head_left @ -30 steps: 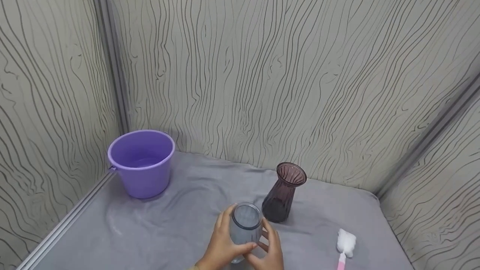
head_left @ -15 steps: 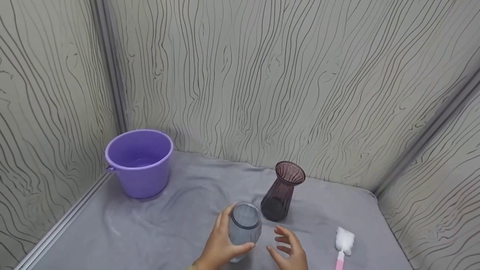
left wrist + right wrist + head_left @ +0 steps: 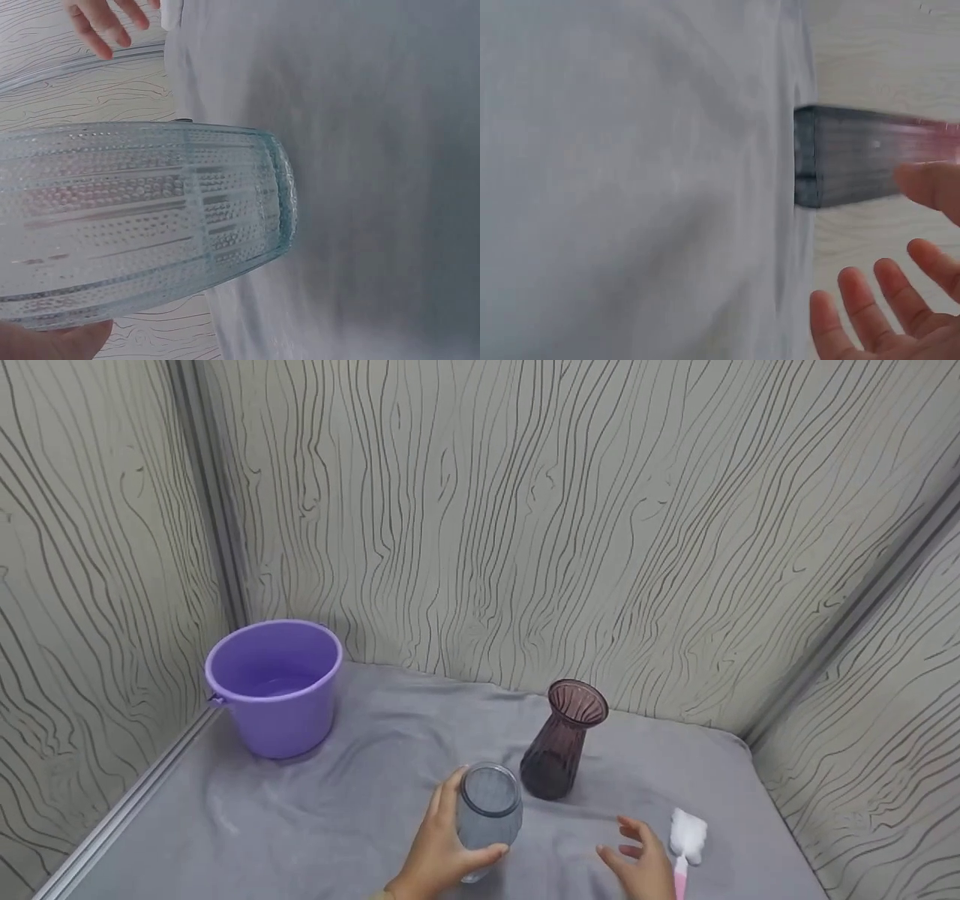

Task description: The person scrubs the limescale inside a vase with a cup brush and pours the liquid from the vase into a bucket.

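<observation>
My left hand (image 3: 442, 836) grips a clear bluish glass jar (image 3: 491, 825), fingers around its far side and thumb across the near side. Dotted, ribbed glass shows on the jar (image 3: 150, 217) in the left wrist view; whether its base touches the cloth, I cannot tell. To the right, my right hand (image 3: 641, 859) holds nothing, its fingers spread and slightly bent. Close beside that hand lies a sponge brush (image 3: 688, 838) with a white head and pink handle, partly out of frame. A purple glass vase (image 3: 559, 746) stands upright behind the jar.
A purple bucket (image 3: 277, 720) stands at the back left on the grey cloth (image 3: 390, 720). Wood-patterned panels (image 3: 465, 510) close in the back and both sides.
My right hand has let go of the jar and moved right, towards the sponge brush. The left hand keeps its grip on the jar in about the same place.
</observation>
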